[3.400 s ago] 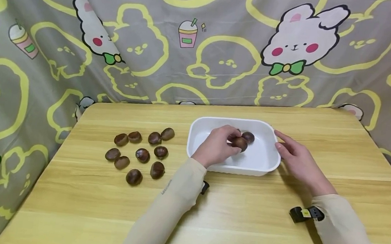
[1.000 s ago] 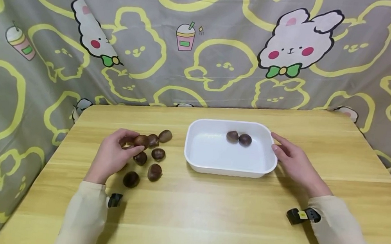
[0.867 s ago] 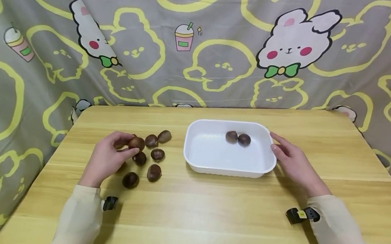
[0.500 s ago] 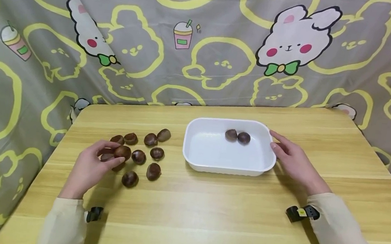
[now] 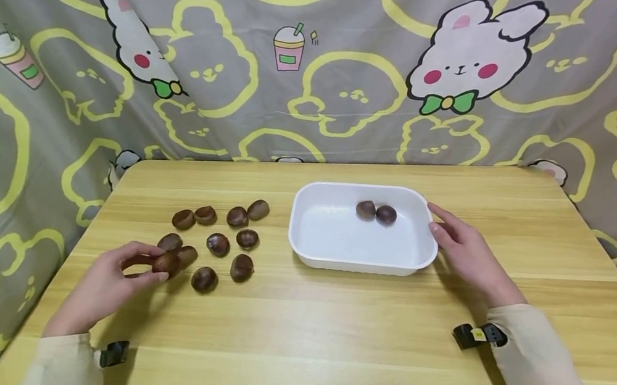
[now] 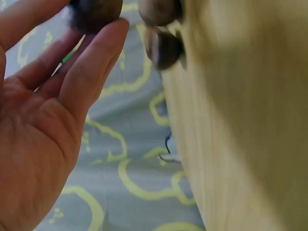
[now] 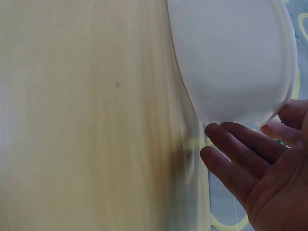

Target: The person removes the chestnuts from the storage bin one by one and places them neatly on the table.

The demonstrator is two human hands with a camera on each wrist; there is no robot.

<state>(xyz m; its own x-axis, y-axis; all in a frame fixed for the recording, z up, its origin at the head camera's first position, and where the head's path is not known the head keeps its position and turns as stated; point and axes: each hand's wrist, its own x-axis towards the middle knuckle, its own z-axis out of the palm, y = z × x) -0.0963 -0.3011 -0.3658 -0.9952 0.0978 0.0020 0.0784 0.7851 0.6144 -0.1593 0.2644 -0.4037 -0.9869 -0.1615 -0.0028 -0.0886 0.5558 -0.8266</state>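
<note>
Between its thumb and fingers, my left hand [image 5: 110, 282] pinches a brown chestnut [image 5: 166, 264] at the left end of a loose group of chestnuts. This held chestnut [image 6: 94, 14] shows at the top of the left wrist view. Right beside it lie two more, a chestnut [image 5: 170, 242] behind and another chestnut [image 5: 187, 256] to its right. A white rectangular tray [image 5: 335, 258] stands right of centre with two chestnuts [image 5: 376, 212] touching inside. My right hand [image 5: 467, 251] rests with extended fingers against the tray's right end; in the right wrist view the fingertips [image 7: 214, 129] meet its wall.
Several other chestnuts [image 5: 218, 244] lie spread on the wooden table [image 5: 317, 336] between my left hand and the tray. A patterned grey curtain [image 5: 228, 104] hangs behind the table and along its left side. Each wrist carries a small black camera [image 5: 114, 353].
My left hand has carried a chestnut from above the tray leftward over the group, then nearer to me at its left end. The right hand has stayed at the tray's end.
</note>
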